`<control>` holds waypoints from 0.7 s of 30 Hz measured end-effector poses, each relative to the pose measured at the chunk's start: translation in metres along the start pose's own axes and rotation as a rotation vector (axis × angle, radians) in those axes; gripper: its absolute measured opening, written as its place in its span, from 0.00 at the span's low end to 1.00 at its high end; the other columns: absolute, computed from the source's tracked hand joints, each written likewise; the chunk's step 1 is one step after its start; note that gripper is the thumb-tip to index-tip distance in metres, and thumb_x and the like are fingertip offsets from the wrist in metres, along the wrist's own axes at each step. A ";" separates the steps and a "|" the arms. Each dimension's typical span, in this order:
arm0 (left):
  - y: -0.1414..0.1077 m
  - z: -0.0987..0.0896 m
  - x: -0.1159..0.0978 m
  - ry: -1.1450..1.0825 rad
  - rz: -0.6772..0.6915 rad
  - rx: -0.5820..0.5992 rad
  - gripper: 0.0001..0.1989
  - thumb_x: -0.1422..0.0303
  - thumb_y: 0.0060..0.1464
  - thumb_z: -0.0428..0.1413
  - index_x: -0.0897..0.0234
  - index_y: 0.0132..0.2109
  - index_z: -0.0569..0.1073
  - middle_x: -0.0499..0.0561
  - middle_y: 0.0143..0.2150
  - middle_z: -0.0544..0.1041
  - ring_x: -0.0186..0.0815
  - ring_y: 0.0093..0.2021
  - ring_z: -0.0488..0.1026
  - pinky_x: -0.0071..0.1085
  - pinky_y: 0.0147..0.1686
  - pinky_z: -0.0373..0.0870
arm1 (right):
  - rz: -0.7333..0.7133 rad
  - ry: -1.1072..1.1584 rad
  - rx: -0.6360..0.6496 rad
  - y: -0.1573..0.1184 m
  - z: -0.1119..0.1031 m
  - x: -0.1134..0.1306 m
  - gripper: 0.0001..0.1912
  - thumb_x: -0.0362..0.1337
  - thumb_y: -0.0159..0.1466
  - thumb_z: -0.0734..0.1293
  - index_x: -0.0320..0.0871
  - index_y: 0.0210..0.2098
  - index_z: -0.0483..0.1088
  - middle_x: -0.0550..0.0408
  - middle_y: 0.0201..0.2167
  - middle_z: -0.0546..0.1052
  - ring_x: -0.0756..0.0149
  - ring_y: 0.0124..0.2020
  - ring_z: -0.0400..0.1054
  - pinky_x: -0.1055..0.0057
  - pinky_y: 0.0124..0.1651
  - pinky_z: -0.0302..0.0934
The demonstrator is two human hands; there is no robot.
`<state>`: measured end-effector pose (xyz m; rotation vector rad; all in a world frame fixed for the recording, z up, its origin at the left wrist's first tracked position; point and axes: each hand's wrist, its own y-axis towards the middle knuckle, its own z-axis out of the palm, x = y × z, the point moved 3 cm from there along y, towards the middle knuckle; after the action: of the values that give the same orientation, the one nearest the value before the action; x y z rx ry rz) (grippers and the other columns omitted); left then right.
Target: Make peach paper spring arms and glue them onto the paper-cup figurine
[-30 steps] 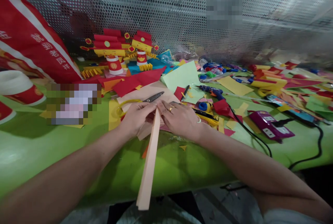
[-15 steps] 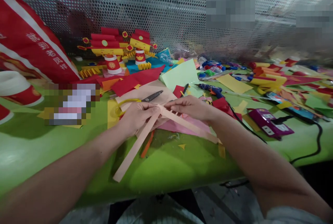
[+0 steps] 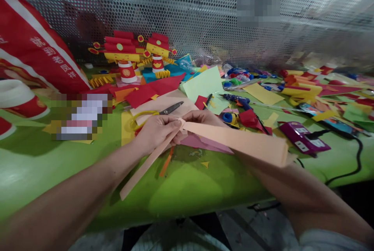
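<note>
Two peach paper strips meet at a small folded joint between my hands. My left hand (image 3: 157, 131) pinches that joint between thumb and fingers, and one paper strip (image 3: 149, 165) slants down from it to the lower left. Curled fingers of my right hand (image 3: 201, 117) grip the paper at the joint's right side. The other paper strip (image 3: 239, 140) stretches to the right above my right wrist, its end raised toward me, hiding part of that hand. Just behind my left hand lie yellow-handled scissors (image 3: 172, 107), blades pointing right, on peach paper.
Two red-and-yellow paper figures on cups (image 3: 127, 72) stand at the back left. A blue glue gun (image 3: 238, 101), a pen (image 3: 208, 101) and coloured paper lie behind my hands. To the right sits a purple power socket (image 3: 304, 138) with a black cable. A perforated metal screen (image 3: 187, 17) rises behind.
The right-hand strip has swung up and toward me, from lying below my right wrist to crossing over it. My right hand has shifted slightly left, and the left strip has tilted lower.
</note>
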<state>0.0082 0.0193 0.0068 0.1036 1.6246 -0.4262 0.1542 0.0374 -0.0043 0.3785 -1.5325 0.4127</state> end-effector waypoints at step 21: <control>0.000 0.000 0.001 0.510 0.238 0.027 0.09 0.66 0.47 0.53 0.65 0.26 0.75 0.46 0.21 0.71 0.29 0.22 0.64 0.23 0.22 0.57 | 0.007 -0.265 0.051 -0.003 -0.001 0.008 0.09 0.39 0.51 0.67 0.38 0.24 0.70 0.62 0.17 0.68 0.78 0.18 0.57 0.77 0.21 0.52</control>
<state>0.0077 0.0194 0.0059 0.4508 2.0762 -0.2465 0.1563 0.0354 0.0039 0.4828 -1.7836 0.4206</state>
